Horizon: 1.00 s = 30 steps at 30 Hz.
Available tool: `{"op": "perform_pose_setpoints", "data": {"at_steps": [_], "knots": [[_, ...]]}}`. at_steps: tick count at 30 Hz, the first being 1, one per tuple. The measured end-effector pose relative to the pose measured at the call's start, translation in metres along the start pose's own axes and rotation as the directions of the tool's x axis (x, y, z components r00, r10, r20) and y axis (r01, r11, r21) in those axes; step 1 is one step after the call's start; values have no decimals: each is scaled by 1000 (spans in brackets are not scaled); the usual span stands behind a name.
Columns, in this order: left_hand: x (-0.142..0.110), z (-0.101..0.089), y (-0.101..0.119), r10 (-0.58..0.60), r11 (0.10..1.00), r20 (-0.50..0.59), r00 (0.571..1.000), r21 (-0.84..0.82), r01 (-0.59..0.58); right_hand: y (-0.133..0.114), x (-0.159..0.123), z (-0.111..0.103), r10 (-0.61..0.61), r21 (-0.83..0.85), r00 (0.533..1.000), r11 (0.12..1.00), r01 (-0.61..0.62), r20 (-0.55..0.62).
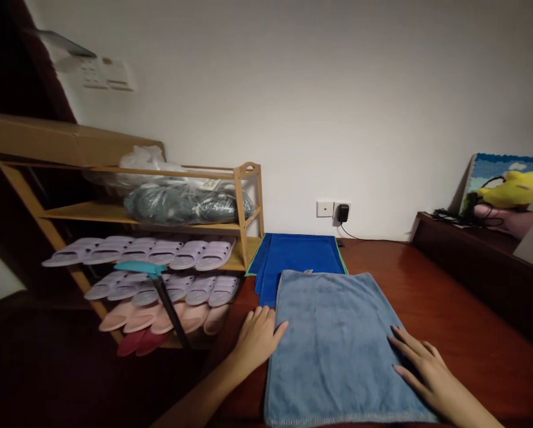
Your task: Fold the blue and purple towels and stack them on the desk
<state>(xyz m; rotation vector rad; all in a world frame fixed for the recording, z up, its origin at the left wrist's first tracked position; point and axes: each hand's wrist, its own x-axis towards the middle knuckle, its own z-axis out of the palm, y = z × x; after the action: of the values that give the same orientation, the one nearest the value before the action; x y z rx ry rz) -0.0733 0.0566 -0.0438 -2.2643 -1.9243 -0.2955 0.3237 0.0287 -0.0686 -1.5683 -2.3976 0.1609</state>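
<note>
A grey-blue towel point(333, 351) lies spread flat on the reddish wooden tabletop point(485, 339), its stitched hem toward me. At its left edge rests my left hand point(260, 336), fingers stretched and the thumb on the cloth. My right hand point(420, 362) lies on the towel's right edge, fingers spread with the tips on the fabric. Neither hand grips anything. Beyond the towel, partly covered by it, is a stack of darker blue cloths point(304, 252), one with green edging.
Left of the table stands a wooden shoe rack point(242, 208) with several slippers point(215, 252) and a plastic-wrapped bundle point(186, 202). A teal-topped pole point(168, 303) leans before it. A black plug adapter point(342, 213) sits in the wall socket. A raised ledge point(467, 261) borders the right side.
</note>
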Motion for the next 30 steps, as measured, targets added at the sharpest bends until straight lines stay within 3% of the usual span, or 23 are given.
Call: {"op": "perform_pose_setpoints", "data": {"at_steps": [4,6,8,10,12,17,20,23,26,30], "knots": [[2,4,-1,-20,991,58,998,-131,27,-64,11,-23,-132,55,990,989,135,-46],[4,6,-2,-37,981,45,998,-191,45,-103,29,-34,-231,170,973,960,224,19],[5,6,-3,-45,969,18,999,-243,48,-135,57,-36,-270,308,961,921,239,63],[6,3,-2,-42,948,12,999,-315,44,-159,89,-26,-253,433,960,883,180,117],[5,-2,-1,-9,908,25,1000,-419,18,-177,123,-9,-123,487,966,873,-4,227],[-5,-10,-4,132,814,94,987,-579,-54,-200,174,27,35,427,964,892,-149,264],[-13,-9,-7,210,835,131,969,-539,-108,-196,179,36,126,383,972,903,-194,196],[-17,-6,-7,258,894,123,958,-407,-188,-174,177,36,175,390,974,895,-218,143],[-18,-4,-3,317,920,189,929,-300,-252,-135,171,27,240,406,962,873,-271,128],[-18,-4,0,331,922,231,915,-284,-262,-62,152,10,364,361,921,848,-389,137]]}}
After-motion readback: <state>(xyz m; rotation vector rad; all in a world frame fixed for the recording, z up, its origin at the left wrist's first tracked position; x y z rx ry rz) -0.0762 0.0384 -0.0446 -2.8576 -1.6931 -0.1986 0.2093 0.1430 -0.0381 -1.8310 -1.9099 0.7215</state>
